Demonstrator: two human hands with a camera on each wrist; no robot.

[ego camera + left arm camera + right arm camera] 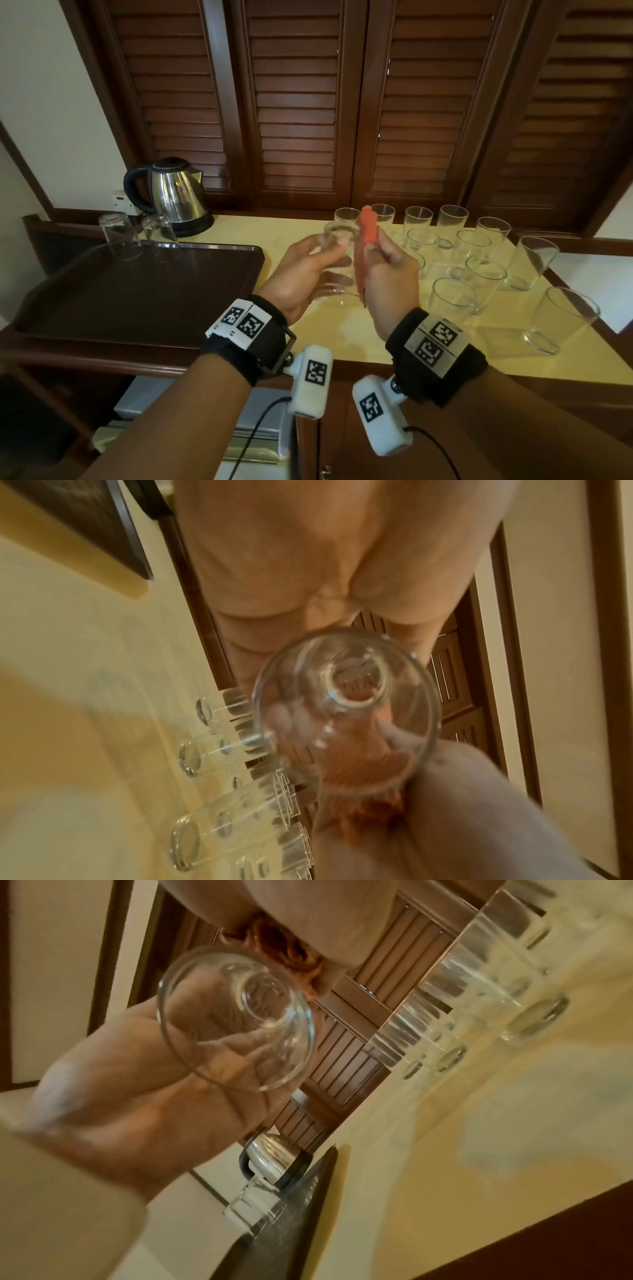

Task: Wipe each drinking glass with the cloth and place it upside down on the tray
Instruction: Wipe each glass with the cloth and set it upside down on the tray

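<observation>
My left hand [342, 257] grips a clear drinking glass [337, 294] above the yellow counter, thumb on one side and fingers curled round the other. In the left wrist view the glass [346, 712] shows its wide mouth towards the wrist and its base farther off. My right hand [380, 246] grips a bunched orange cloth [368, 222] held against the right side of the glass; a strip of it hangs down past the palm. The dark brown tray [137, 291] lies to the left, with two glasses [118, 236] [159, 233] upside down at its far edge.
Several upright glasses [479, 270] stand in rows on the counter [342, 335] to the right of my hands. A steel kettle [174, 195] sits behind the tray. Louvred wooden doors close off the back. The counter's front edge lies just under my wrists.
</observation>
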